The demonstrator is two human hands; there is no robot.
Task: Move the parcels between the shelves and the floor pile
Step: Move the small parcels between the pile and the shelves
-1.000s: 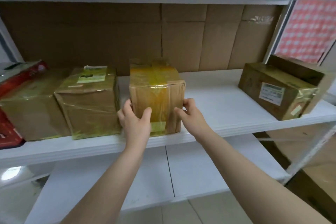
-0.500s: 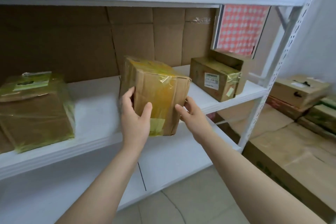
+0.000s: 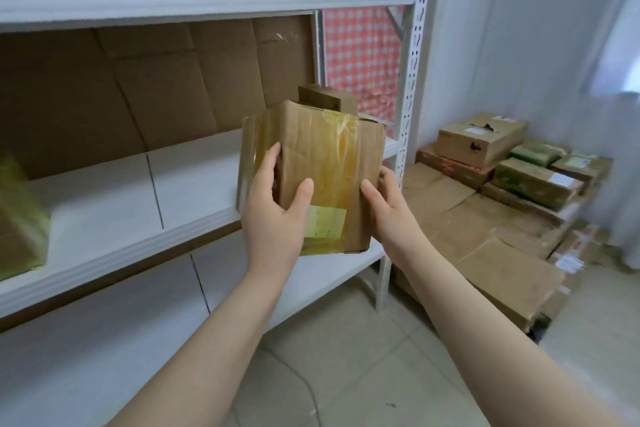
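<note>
Fingers (image 3: pixel 274 159) of left hand (image 3: pixel 273 218) and right hand (image 3: pixel 391 215) grip the parcel (image 3: pixel 332 163) by opposite sides, long axis upright; floor pile (image 3: pixel 485 225) lies rightward, nearer the right hand.

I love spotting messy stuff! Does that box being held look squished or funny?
A little. The parcel held between the left hand and right hand has wrinkled yellow tape and creased cardboard. Cartons in the floor pile look creased too.

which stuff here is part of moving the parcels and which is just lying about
In the job: taped parcel, gripped by left hand and right hand; middle shelf; floor pile.
Lying about: checked cloth; cardboard backing.
</note>
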